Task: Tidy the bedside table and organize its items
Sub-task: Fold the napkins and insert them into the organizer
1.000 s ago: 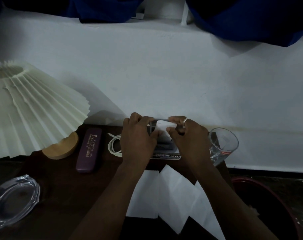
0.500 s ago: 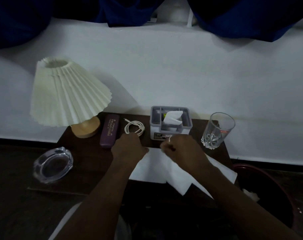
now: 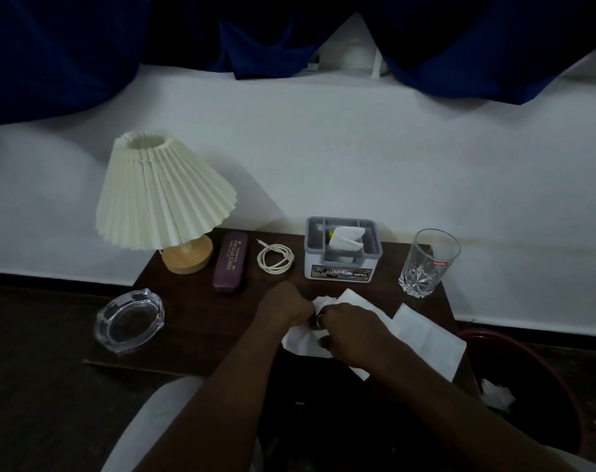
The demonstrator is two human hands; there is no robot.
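Both hands have drawn together since half a second ago, when they sat apart above the flat paper, and the paper between them is now bunched. Nearest, at the bottom of the frame, a pale trouser leg (image 3: 143, 424) shows beside the two forearms, which reach up to the middle. The left hand (image 3: 283, 310) is curled round the upper edge of a crumpled white tissue (image 3: 301, 338), and the right hand (image 3: 353, 327), a ring on one finger, pinches the same tissue from the other side; the knuckles nearly touch, and the hands hide most of the tissue's middle. Just right of them a flat tissue sheet (image 3: 429, 338) lies over the front edge of the dark wooden bedside table (image 3: 194, 321). At lower right a red-rimmed bin (image 3: 535, 366) stands beside the table with a wad of tissue (image 3: 496, 395) in it. On the table's near left corner sits a glass ashtray (image 3: 129, 321). Along the back, left to right, stand a lamp (image 3: 163, 195) with a pleated cream shade and wooden base, a purple spectacle case (image 3: 230, 262), a coiled white cable (image 3: 275, 258), a grey tissue box (image 3: 342, 250) with a sheet sticking up, and a drinking glass (image 3: 427, 264), each apart from its neighbour. Behind them is a white wall (image 3: 358, 148), with blue curtains (image 3: 51, 46) hanging across the top of the frame.
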